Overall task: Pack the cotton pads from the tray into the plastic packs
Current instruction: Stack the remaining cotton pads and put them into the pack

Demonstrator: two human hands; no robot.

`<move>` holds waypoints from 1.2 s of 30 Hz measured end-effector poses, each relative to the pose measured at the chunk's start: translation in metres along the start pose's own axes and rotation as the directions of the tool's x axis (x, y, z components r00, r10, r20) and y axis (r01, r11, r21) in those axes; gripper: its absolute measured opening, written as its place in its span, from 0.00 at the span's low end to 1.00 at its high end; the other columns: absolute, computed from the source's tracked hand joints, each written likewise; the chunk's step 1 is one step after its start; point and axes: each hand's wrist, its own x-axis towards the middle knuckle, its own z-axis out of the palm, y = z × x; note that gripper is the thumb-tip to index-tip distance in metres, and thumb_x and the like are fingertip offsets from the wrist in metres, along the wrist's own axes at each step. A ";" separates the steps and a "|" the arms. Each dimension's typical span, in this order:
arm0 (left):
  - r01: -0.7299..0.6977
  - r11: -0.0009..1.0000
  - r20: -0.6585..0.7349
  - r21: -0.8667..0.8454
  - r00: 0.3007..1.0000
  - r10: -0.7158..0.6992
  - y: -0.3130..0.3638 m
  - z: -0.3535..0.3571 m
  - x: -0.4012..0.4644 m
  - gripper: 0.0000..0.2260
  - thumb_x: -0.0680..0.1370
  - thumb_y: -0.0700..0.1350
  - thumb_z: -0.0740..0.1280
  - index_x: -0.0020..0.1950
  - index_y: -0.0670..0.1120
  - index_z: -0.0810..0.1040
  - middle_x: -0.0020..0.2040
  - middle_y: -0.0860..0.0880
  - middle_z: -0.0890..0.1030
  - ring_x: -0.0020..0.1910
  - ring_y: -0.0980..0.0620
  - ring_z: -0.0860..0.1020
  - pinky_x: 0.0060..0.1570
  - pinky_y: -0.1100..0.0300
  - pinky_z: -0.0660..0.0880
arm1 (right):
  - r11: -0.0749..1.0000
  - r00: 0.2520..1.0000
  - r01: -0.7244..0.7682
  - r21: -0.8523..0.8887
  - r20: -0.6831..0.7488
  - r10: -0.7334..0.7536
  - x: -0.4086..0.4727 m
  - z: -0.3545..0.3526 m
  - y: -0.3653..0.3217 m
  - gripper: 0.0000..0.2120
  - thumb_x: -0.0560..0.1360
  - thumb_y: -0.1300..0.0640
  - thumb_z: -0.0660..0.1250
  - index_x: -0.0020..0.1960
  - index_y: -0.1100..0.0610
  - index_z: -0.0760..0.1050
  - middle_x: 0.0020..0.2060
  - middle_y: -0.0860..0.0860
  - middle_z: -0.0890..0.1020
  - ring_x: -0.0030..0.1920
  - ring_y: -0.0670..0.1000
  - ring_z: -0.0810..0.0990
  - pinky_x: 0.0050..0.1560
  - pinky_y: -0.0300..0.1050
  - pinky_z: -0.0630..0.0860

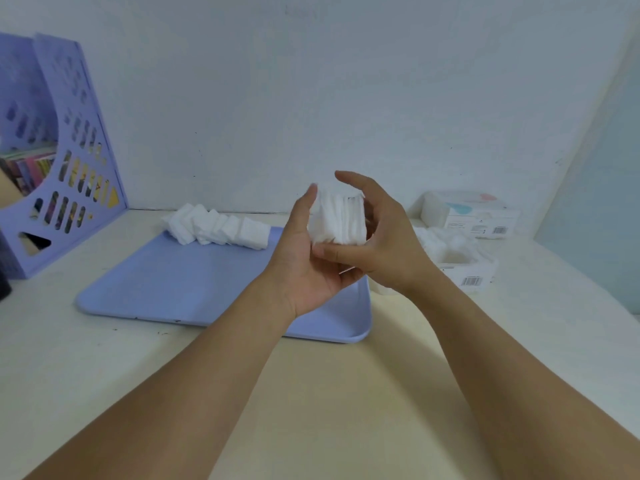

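a stack of cotton pads [337, 220] is gripped between the left hand [304, 258] and right hand [384, 244], above the tray [173, 282]. if squeezed unevenly, loose pads could be dropped before a plastic pack [460, 261] is reached.

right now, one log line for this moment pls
step: squaring stack | left hand: holds pad stack | right hand: holds pad stack | tray: row of pads left | packs: right of tray

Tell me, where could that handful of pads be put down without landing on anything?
Most of the blue tray is bare, in front of the row of cotton pads at its far edge. The table nearer than the tray is bare too. Right of the hands it is crowded with plastic packs.
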 end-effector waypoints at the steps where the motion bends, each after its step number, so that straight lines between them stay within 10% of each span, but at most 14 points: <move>1: -0.037 0.996 -0.037 0.083 0.999 0.040 0.000 0.000 0.001 0.29 0.73 0.67 0.68 0.63 0.47 0.81 0.54 0.46 0.84 0.53 0.47 0.83 0.54 0.52 0.79 | 0.998 1.000 0.011 -0.062 0.002 -0.011 0.001 -0.001 0.002 0.41 0.62 0.59 0.84 0.71 0.47 0.71 0.51 0.52 0.82 0.51 0.52 0.83 0.51 0.50 0.83; 8: -0.014 0.976 -0.111 0.217 0.993 0.039 0.000 -0.003 -0.003 0.06 0.76 0.46 0.72 0.51 0.47 0.84 0.48 0.48 0.86 0.45 0.51 0.84 0.49 0.57 0.77 | 0.973 0.992 0.028 -0.228 0.130 0.002 -0.001 -0.001 0.006 0.52 0.58 0.55 0.87 0.76 0.45 0.64 0.63 0.43 0.77 0.64 0.38 0.75 0.60 0.37 0.75; 15: 0.029 0.998 0.008 -0.061 1.000 -0.029 0.003 -0.002 -0.008 0.10 0.78 0.51 0.69 0.50 0.47 0.87 0.52 0.47 0.84 0.50 0.49 0.84 0.50 0.57 0.79 | 0.990 0.993 0.095 -0.108 0.079 -0.087 -0.001 0.001 -0.001 0.50 0.57 0.59 0.87 0.74 0.48 0.68 0.51 0.45 0.81 0.53 0.46 0.81 0.53 0.38 0.78; 25: 0.062 0.990 -0.038 0.130 0.998 -0.058 0.003 -0.002 -0.009 0.05 0.69 0.49 0.75 0.40 0.49 0.88 0.47 0.49 0.84 0.45 0.50 0.84 0.49 0.54 0.78 | 0.983 0.982 0.064 -0.173 0.186 -0.032 -0.003 0.000 0.002 0.54 0.59 0.56 0.86 0.77 0.44 0.61 0.63 0.44 0.76 0.63 0.39 0.76 0.61 0.36 0.75; 30: 0.065 0.980 -0.008 0.188 0.998 -0.064 0.004 -0.002 -0.010 0.12 0.69 0.47 0.75 0.52 0.47 0.85 0.50 0.46 0.84 0.52 0.48 0.82 0.56 0.51 0.78 | 0.976 0.985 0.058 -0.209 0.169 -0.022 -0.003 0.001 0.005 0.44 0.61 0.58 0.85 0.72 0.48 0.70 0.51 0.43 0.81 0.49 0.42 0.80 0.49 0.35 0.76; 36: 0.113 0.925 0.048 0.364 0.989 -0.140 0.006 -0.010 -0.011 0.09 0.71 0.38 0.72 0.50 0.46 0.81 0.41 0.47 0.79 0.35 0.53 0.78 0.28 0.63 0.72 | 0.983 0.878 -0.176 0.043 0.459 0.137 0.001 -0.019 0.002 0.45 0.65 0.66 0.80 0.77 0.49 0.64 0.60 0.58 0.78 0.60 0.55 0.81 0.61 0.51 0.79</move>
